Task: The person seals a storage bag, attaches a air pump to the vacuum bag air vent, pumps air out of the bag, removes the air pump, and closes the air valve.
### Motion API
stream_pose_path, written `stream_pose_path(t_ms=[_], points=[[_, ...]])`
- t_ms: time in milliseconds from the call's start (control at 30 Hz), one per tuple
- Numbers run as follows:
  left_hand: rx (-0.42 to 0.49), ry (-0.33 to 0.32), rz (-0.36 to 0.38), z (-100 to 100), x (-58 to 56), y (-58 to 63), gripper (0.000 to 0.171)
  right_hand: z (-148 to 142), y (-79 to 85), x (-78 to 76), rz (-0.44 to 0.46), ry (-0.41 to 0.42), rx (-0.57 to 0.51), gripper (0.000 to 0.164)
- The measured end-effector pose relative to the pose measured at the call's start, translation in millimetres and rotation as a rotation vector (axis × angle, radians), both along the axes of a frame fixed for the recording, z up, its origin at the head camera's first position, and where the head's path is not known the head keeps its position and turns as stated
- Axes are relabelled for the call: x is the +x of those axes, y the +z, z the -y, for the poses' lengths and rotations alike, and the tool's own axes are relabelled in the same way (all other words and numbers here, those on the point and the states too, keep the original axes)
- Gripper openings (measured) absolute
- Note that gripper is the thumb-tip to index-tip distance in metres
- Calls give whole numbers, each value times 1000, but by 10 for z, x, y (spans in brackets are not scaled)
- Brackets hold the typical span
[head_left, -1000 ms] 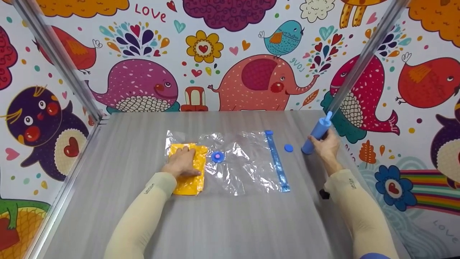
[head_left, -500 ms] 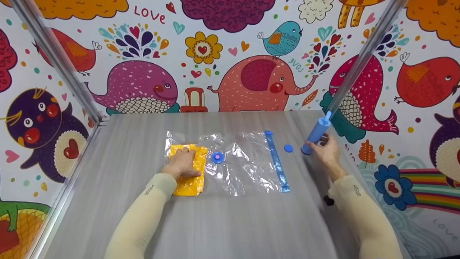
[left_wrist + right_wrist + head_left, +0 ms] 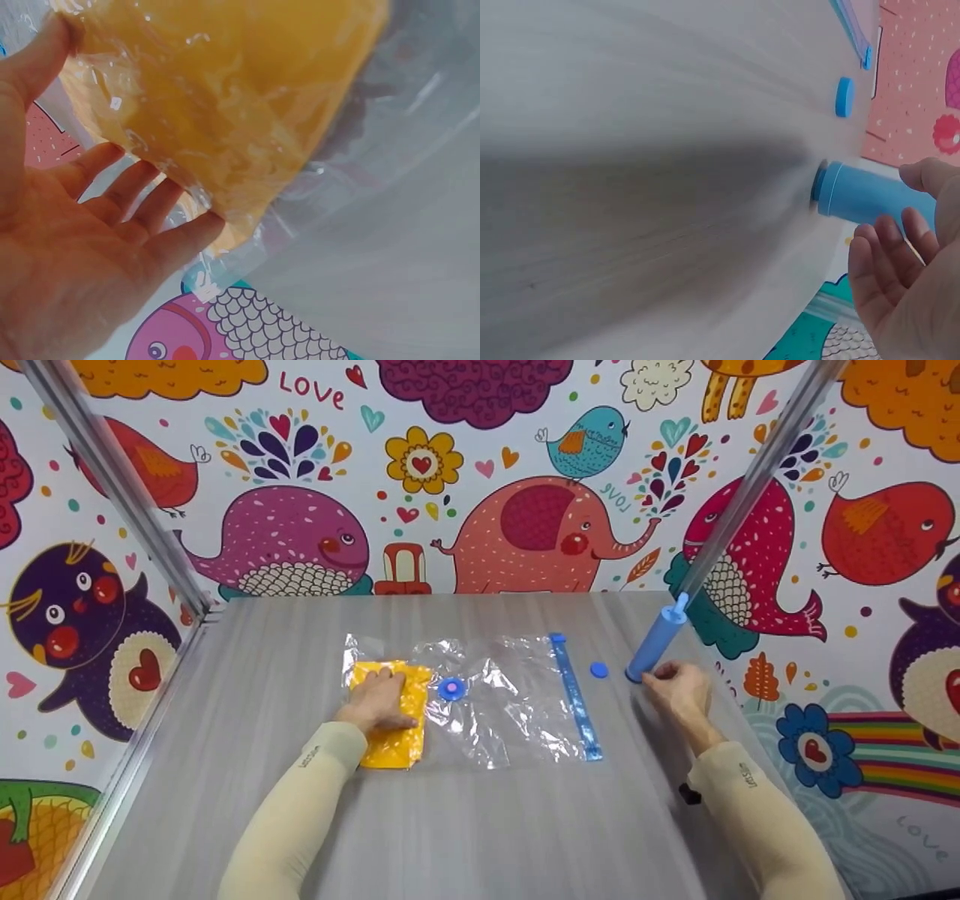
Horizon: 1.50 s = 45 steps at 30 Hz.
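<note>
A clear vacuum storage bag [image 3: 517, 697] lies flat on the table, with a yellow folded item [image 3: 394, 739] inside its left end. My left hand [image 3: 377, 700] rests spread on the bag over that item; in the left wrist view its fingertips touch the film at the yellow edge. A round blue valve [image 3: 451, 688] sits in the bag beside the item. At the right, a blue hand pump [image 3: 658, 641] stands upright, handle up. Beside its lower part is my right hand [image 3: 684, 695]; the right wrist view shows its thumb and loosely bent fingers around the barrel, not gripping.
A small round blue cap [image 3: 598, 670] lies between the bag's blue zip strip [image 3: 576, 697] and the pump. The grey table [image 3: 480, 825] meets printed wall panels at the back and sides, with metal posts [image 3: 120, 487] at the corners.
My right hand has loosened from the pump's barrel and slid down toward its base; the pump stays upright in place. The left hand keeps its position on the bag.
</note>
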<state>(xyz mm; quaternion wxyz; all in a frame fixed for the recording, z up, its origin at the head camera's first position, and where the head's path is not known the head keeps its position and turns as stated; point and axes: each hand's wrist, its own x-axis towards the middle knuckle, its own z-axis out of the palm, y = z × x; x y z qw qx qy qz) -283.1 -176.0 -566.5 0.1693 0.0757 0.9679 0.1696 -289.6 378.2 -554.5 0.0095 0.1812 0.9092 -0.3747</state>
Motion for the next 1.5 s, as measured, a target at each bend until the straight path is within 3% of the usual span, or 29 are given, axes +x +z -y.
stream_pose_path(t_ms=[300, 367, 467, 833, 1067, 1300, 1500], points=[[8, -1, -13, -10, 0, -45, 96, 221, -44, 3, -231, 111, 170, 30], [17, 9, -6, -7, 1, -38, 96, 270, -55, -10, -243, 129, 181, 28], [27, 16, 0, 0, 8, -17, 96, 363, -49, -55, -220, 149, 165, 28], [28, 19, 16, -8, 23, -6, 97, 644, -75, -270, -82, 224, 105, 52], [33, 19, 8, 2, 35, 4, 97, 751, -141, -385, 21, 230, 172, 61], [22, 12, -17, 7, 38, 4, 98, 778, -241, -505, 10, 262, 291, 70], [24, 24, 2, -7, 40, 28, 99, 795, -303, -563, 53, 272, 320, 62]])
